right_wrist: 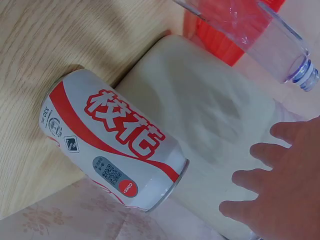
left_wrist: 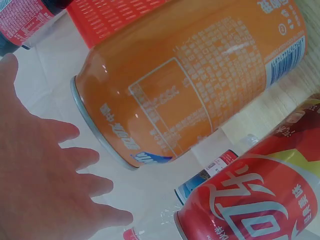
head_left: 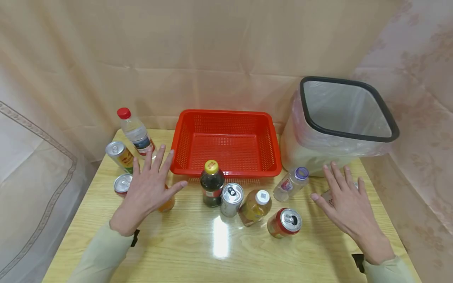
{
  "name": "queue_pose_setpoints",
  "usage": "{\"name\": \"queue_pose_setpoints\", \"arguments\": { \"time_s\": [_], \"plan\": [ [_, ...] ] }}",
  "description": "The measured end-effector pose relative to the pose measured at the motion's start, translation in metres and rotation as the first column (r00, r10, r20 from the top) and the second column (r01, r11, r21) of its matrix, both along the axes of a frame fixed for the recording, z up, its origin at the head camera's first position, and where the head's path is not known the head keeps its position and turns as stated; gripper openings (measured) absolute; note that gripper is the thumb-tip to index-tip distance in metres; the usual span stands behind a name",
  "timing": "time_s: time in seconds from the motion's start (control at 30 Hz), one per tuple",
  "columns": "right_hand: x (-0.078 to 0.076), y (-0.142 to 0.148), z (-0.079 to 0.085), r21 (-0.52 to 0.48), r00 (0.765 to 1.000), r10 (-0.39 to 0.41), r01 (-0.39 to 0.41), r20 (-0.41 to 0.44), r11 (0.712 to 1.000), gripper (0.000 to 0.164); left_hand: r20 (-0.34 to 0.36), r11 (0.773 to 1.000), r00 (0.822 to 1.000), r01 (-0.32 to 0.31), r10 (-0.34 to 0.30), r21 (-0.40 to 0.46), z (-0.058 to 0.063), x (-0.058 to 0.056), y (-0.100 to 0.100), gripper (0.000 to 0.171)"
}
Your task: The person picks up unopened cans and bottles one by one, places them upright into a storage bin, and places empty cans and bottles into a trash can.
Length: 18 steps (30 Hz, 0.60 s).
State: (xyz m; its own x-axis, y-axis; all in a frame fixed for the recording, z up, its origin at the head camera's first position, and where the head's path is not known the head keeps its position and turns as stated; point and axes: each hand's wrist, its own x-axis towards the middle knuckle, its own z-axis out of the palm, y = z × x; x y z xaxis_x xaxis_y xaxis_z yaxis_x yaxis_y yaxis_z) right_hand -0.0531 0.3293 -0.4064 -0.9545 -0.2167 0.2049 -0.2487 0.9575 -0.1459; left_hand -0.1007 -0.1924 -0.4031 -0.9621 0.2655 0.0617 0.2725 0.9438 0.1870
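My left hand hovers with spread fingers above an orange can, which it partly hides in the head view. Beside that hand stand a red can, a yellow can and a clear bottle with a red cap. My right hand, its fingers spread too, is over a white and red can that it mostly covers in the head view. Neither hand holds anything. Nearest the right hand on its left are a red can with a silver top and a purple-capped clear bottle.
A red plastic basket sits at the back middle of the table. Right of it stands a lined bin with a black rim. Before the basket are a dark yellow-capped bottle, a silver can and a white-capped bottle.
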Motion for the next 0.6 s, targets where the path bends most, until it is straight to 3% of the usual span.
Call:
{"name": "queue_pose_setpoints", "arguments": {
  "time_s": [0.2, 0.37, 0.5, 0.6],
  "plan": [
    [0.001, -0.005, 0.0, -0.096, 0.999, 0.042, -0.044, -0.03, 0.994, 0.085, -0.005, 1.0, 1.0, 0.006, -0.006, 0.001, -0.001, 0.001, 0.0, 0.099],
    [-0.002, -0.015, 0.0, -0.234, 0.995, 0.067, -0.081, -0.068, 0.969, 0.085, -0.008, 1.0, 1.0, 0.006, -0.005, 0.021, -0.003, 0.003, 0.0, 0.098],
    [-0.005, -0.025, -0.005, -0.38, 0.997, 0.062, -0.072, -0.038, 0.922, 0.083, -0.011, 0.999, 1.0, 0.002, -0.002, 0.05, -0.004, 0.005, 0.0, 0.097],
    [-0.009, -0.033, -0.012, -0.502, 0.999, 0.048, -0.037, 0.01, 0.864, 0.083, -0.024, 0.998, 1.0, 0.003, -0.001, 0.064, -0.005, 0.006, 0.0, 0.097]
  ]
}}
